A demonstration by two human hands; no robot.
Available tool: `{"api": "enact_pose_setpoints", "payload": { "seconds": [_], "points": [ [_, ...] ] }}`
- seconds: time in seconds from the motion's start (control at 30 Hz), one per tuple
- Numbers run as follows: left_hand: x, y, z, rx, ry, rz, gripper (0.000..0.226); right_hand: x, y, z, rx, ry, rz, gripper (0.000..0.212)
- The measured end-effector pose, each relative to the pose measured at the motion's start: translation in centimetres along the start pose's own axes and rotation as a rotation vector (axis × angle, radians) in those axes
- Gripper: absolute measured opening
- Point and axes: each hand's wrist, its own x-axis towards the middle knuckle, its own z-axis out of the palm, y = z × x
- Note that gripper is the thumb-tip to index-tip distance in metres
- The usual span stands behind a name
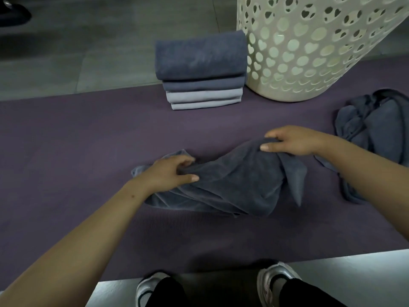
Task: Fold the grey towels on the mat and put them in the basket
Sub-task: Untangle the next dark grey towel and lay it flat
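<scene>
Four folded towels (200,69), two loose towels (232,182), one basket (309,52).

Mat: purple mat (66,134) lies across the grey floor (88,52).
Towel in hands: crumpled dark grey towel (232,187) on the mat's middle.
Left hand (170,171): grips the towel's left part.
Right hand (292,140): pinches its upper right edge.
Stack: folded towels (201,69) piled at the mat's far edge, touching the basket.
Basket: cream basket (309,52) with heart-shaped holes.
Loose towel: another crumpled towel (371,129) at right.
Shoes: silver sneakers (274,282) at the near edge.
</scene>
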Motion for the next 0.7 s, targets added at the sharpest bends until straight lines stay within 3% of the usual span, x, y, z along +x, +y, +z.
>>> {"api": "enact_pose_setpoints", "payload": {
  "seconds": [0.1,0.2,0.3,0.37,0.43,0.6,0.7],
  "points": [
    [0.3,3.5,-0.3,-0.325,0.021,0.114,0.077,0.0,-3.3,0.8,0.122,0.075,-0.089,0.026],
    [0.8,7.0,0.0,-0.520,0.071,0.178,0.082,0.8,-6.0,2.1,0.429,0.204,-0.059,0.032],
    [0.6,8.6,0.6,-0.592,0.345,0.131,0.055,1.9,-7.1,2.9,0.658,0.387,0.099,0.037],
    [0.4,8.9,0.9,-0.638,0.336,0.136,0.032,2.5,-7.3,2.8,0.794,0.469,0.234,0.043],
    [0.2,8.8,1.4,-0.602,0.250,0.131,0.023,2.8,-7.3,2.5,0.995,0.441,0.308,0.044],
    [0.4,8.0,2.0,-0.494,0.195,0.109,0.014,3.0,-7.0,2.6,1.348,0.403,0.244,0.031],
    [0.6,7.3,1.0,-0.853,0.227,-0.008,0.016,2.5,-6.5,2.6,1.368,0.303,0.080,0.027]
  ]
}}
